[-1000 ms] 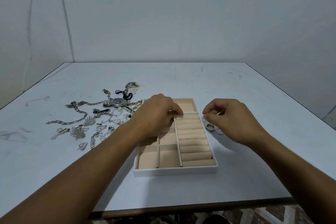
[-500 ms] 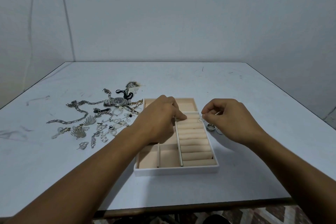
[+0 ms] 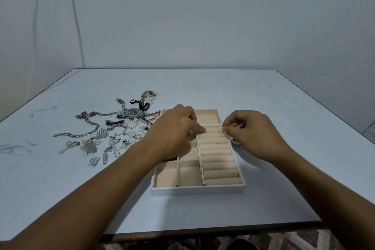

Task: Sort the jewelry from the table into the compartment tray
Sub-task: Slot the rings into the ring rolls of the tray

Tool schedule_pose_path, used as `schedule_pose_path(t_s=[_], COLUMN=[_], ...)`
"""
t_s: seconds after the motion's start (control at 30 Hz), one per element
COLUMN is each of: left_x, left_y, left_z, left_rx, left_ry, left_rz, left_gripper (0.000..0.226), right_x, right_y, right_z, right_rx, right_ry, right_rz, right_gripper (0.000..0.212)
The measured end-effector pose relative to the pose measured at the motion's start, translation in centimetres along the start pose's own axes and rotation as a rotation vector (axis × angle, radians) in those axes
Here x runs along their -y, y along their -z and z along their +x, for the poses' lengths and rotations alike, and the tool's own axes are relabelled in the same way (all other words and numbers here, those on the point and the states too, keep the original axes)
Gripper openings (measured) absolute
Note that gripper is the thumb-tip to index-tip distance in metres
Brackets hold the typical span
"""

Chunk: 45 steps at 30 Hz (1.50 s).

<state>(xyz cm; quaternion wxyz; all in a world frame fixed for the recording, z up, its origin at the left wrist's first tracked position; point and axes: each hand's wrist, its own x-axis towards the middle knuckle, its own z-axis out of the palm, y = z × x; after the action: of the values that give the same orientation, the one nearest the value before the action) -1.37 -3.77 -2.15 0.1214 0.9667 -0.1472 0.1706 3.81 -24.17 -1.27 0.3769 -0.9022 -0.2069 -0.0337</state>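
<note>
A white compartment tray [image 3: 197,191] with beige lining sits near the table's front edge, its ring rolls [image 3: 218,157] down the right side. My left hand [image 3: 172,134] hovers over the tray's upper left part, fingertips pressing at the top ring roll. My right hand [image 3: 255,134] pinches a thin silver ring [image 3: 221,130] over the tray's right rim, with a thin stick poking out between its fingers. A darker ring [image 3: 236,142] lies on the table beside the tray. A pile of jewelry [image 3: 113,134] with a wristwatch [image 3: 133,113] lies to the left.
The white table [image 3: 203,87] stands against a plain wall. Chains, shell-shaped pendants [image 3: 89,146] and bracelets spread over its left half. A patterned floor shows below the front edge.
My left hand slid slightly right and forward, its fingertips now at the top ring roll. My right hand kept hold of the thin ring in nearly the same spot.
</note>
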Motion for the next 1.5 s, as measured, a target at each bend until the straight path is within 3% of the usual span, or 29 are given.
schedule_pose_path(t_s=[0.3,0.57,0.87,1.37,1.5], left_x=[0.3,0.9,0.6,0.0,-0.2], left_y=[0.1,0.0,0.3,0.8,0.6], left_z=[-0.2,-0.7,-0.6,-0.5,-0.3], left_rx=[-0.015,-0.061,-0.061,-0.042,-0.056], left_ry=[-0.028,0.059,0.138,0.146,0.148], left_rz=[0.065,-0.050,-0.089,-0.101,-0.099], left_gripper=[0.037,0.023,0.025,0.033,0.028], right_x=[0.9,1.2,0.8,0.2,-0.1], right_y=[-1.3,-1.5,-1.3,-1.6,-0.9], right_z=[0.6,0.3,0.0,0.2,0.4], right_rx=[-0.037,-0.005,0.039,0.061,0.005], right_ry=[0.188,0.283,0.372,0.413,0.315], right_rz=[-0.162,-0.283,-0.419,-0.433,-0.272], right_gripper=[0.010,0.013,0.025,0.027,0.029])
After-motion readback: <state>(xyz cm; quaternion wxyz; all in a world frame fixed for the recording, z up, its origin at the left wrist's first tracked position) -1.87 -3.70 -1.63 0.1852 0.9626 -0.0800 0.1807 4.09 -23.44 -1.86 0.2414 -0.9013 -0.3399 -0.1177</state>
